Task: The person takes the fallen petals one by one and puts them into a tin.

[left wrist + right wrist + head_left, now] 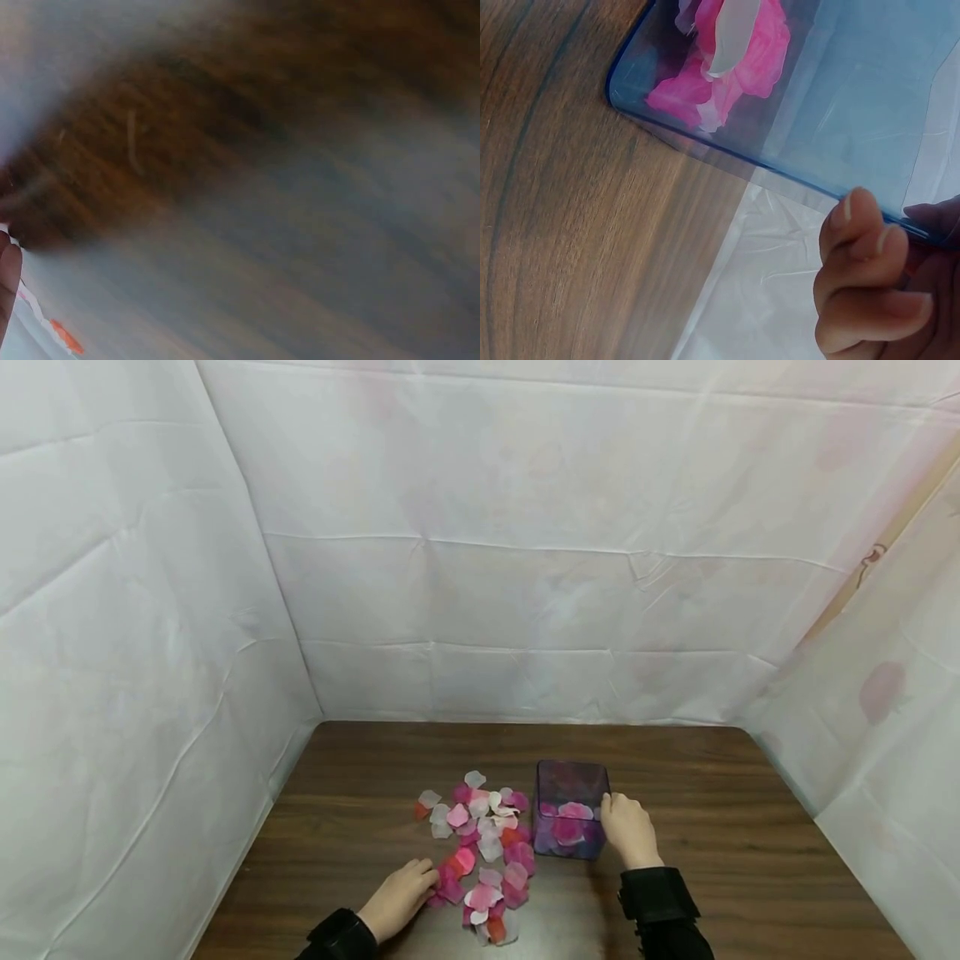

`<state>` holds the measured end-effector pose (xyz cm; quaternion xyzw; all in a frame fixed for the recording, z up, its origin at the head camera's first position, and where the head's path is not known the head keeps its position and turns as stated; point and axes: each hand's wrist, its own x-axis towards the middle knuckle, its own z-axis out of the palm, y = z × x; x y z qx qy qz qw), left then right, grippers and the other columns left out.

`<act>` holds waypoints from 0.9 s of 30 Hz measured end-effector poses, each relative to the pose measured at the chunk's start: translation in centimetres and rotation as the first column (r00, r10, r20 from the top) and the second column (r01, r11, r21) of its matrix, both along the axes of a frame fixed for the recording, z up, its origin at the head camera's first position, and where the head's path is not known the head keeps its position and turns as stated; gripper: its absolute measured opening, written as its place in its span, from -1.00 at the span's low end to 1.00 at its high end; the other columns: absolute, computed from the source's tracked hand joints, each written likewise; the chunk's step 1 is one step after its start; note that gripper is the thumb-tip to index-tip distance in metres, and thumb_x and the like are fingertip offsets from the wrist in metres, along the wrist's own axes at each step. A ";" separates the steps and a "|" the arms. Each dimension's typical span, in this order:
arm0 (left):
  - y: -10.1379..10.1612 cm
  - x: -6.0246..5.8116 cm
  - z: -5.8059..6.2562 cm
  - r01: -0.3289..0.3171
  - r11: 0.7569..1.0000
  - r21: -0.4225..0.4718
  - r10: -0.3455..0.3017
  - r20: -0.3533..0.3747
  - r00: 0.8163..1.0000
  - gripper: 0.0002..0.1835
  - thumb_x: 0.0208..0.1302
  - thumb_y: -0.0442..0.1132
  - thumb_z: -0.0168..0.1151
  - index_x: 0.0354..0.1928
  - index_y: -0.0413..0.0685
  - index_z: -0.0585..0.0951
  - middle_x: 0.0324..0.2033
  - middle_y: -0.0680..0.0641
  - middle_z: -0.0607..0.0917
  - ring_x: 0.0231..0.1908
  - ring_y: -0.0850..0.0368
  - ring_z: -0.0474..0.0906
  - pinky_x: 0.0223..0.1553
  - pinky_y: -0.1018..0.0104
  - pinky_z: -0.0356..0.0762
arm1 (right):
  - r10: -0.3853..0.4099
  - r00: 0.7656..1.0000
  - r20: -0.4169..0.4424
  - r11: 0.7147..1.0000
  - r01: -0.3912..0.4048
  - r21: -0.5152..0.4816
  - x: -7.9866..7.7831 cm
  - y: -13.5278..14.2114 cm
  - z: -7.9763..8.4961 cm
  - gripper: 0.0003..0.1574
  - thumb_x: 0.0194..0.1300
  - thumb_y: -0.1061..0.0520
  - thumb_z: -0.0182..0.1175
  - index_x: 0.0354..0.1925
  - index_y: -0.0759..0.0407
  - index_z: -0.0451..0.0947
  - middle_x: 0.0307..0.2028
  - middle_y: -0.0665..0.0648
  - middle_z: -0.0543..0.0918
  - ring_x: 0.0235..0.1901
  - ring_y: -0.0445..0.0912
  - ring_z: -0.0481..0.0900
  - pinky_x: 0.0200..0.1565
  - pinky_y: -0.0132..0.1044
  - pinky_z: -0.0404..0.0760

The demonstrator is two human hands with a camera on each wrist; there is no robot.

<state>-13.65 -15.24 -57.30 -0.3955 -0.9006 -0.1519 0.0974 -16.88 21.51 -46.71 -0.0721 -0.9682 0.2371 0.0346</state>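
Petals [491, 846] lie loose at the head frame's lower middle, others inside the purple box [570, 777] rightward. Gathering seems in hand: the right hand [630, 832] pinches the box's rim, the left hand [399, 897] touches petals (whether pinching, I cannot tell). Lifting them probably calls for lightness.

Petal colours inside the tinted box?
The petals in there show mostly pink, with some whitish. Clearest in the right wrist view.
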 end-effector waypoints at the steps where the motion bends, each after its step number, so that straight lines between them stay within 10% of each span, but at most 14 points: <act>1: 0.1 -0.1 0.0 -0.008 1.000 0.004 0.008 -0.019 1.000 -0.88 0.06 -0.27 0.34 -0.40 0.04 0.55 -0.45 0.16 0.44 -0.41 0.33 0.35 -0.44 0.54 0.36 | 0.001 1.000 0.003 1.000 -0.001 0.000 0.0 0.0 0.0 -0.52 0.41 0.13 -0.20 -0.46 0.42 0.48 -0.32 0.53 0.61 -0.29 0.40 0.57 -0.29 0.18 0.50; 11: 0.7 -2.2 1.9 -0.095 0.993 0.068 0.088 0.100 0.991 -0.82 0.04 -0.32 0.31 -0.50 0.05 0.47 -0.55 0.20 0.42 -0.48 0.37 0.28 -0.45 0.51 0.32 | 0.014 1.000 0.003 1.000 -0.014 -0.005 0.0 0.0 0.0 -0.53 0.41 0.14 -0.19 -0.51 0.39 0.45 -0.37 0.50 0.61 -0.32 0.38 0.58 -0.32 0.15 0.50; 27: 5.9 -7.0 9.7 -0.127 0.958 0.258 0.092 0.146 0.985 -0.95 0.20 -0.34 0.24 -0.32 -0.03 0.63 -0.47 0.11 0.58 -0.46 0.35 0.42 -0.44 0.55 0.43 | 0.011 1.000 0.008 1.000 -0.011 0.013 0.0 0.0 0.1 -0.52 0.41 0.13 -0.20 -0.47 0.42 0.48 -0.33 0.51 0.62 -0.26 0.38 0.57 -0.25 0.17 0.50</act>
